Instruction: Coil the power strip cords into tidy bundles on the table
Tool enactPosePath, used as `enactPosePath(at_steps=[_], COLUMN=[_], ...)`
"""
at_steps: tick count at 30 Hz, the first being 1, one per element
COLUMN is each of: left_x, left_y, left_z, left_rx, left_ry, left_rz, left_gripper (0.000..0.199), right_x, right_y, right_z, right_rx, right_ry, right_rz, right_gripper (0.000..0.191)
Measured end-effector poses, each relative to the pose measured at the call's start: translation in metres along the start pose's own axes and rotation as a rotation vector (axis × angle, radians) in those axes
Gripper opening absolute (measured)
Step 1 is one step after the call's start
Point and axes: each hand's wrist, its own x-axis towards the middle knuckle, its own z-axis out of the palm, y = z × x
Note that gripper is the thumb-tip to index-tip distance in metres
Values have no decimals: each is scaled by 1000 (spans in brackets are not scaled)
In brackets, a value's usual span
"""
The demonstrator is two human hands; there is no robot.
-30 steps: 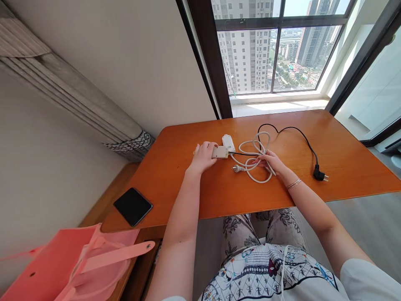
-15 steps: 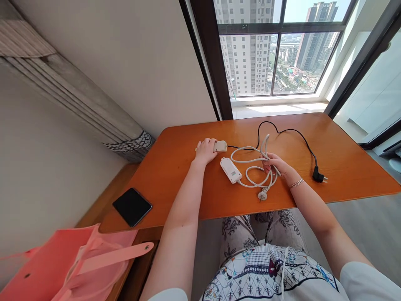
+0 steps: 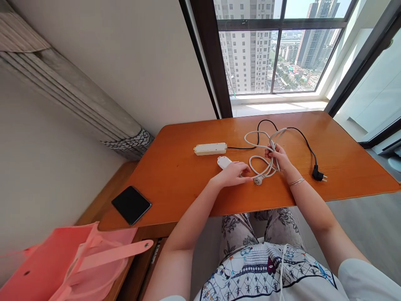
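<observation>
My right hand (image 3: 277, 156) is closed round loops of white cable (image 3: 260, 158) above the wooden table (image 3: 175, 167). Over the small white power strip (image 3: 223, 162) lies my left hand (image 3: 234, 173), fingers apart and stretched toward the cable, covering most of the strip. A white plug (image 3: 258, 180) on the cable is just right of the left fingertips. Behind them rests a longer cream power strip (image 3: 210, 149), untouched. Its black cord (image 3: 302, 136) curves to a black plug (image 3: 318, 173) on the right.
A black tablet (image 3: 131, 205) lies at the table's left front. Beside that corner hangs a pink bag (image 3: 62, 255). A window with a sill (image 3: 278, 108) is behind the table, and a curtain (image 3: 90, 104) hangs at the left.
My left hand has left the cream strip and moved right and toward me, onto the small white strip. My right hand has lifted the cable loops slightly away from me.
</observation>
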Motion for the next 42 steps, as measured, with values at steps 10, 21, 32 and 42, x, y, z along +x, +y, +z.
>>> enactPosePath(at_steps=[10, 21, 32, 42], left_x=[-16, -44, -65, -53], left_y=[0, -16, -51, -50], left_z=[-23, -70, -77, -59], left_rx=[403, 549, 702, 731], left_ry=[224, 402, 325, 169], left_rz=[-198, -506, -617, -499], left_gripper=[15, 23, 21, 30], right_x=[1, -7, -32, -55], right_y=[-11, -38, -151, -169], right_z=[-26, -60, -127, -123], right_rx=[-415, -563, 375, 390], right_ry=[54, 516, 1134, 977], right_rz=[-22, -212, -449, -346], right_gripper=[31, 32, 35, 38])
